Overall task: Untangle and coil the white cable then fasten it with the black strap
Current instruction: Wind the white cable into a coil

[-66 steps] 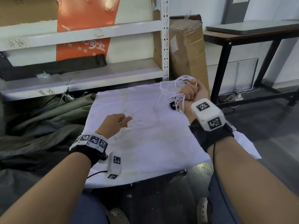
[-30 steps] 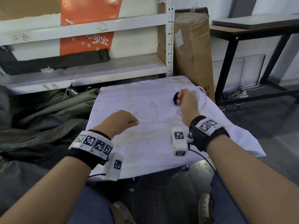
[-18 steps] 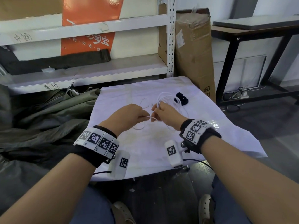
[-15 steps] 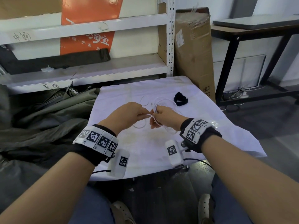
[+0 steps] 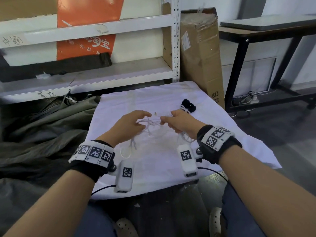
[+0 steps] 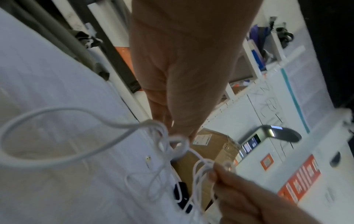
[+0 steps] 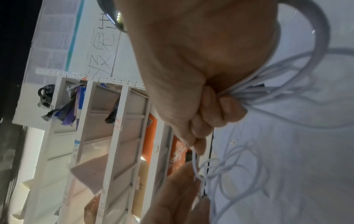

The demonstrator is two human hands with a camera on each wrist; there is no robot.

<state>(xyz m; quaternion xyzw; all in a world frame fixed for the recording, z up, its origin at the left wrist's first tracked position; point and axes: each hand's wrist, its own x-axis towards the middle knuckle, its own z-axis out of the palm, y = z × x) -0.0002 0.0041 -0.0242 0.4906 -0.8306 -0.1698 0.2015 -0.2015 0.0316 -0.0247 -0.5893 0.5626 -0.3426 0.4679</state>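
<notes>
The white cable point(image 5: 152, 124) is a loose tangle stretched between my two hands above the white cloth point(image 5: 153, 168). My left hand point(image 5: 136, 122) pinches it at a knot point(image 6: 172, 141), and loops hang below that hand point(image 5: 130, 146). My right hand point(image 5: 172, 120) grips a bundle of several strands point(image 7: 249, 97) in its curled fingers. A connector end point(image 5: 156, 114) sticks up between the hands. The black strap point(image 5: 188, 104) lies on the cloth just beyond my right hand, untouched; it also shows in the left wrist view point(image 6: 182, 195).
A tall cardboard box point(image 5: 200, 53) stands behind the table's far right corner. White shelving point(image 5: 102, 76) runs along the back. A dark green tarp point(image 5: 42, 127) is heaped at the left. A black-framed desk point(image 5: 256, 40) stands at the right.
My right hand came over from beside the strap to meet the left. Since half a second ago the hands have drawn slightly apart, spreading the tangle between them.
</notes>
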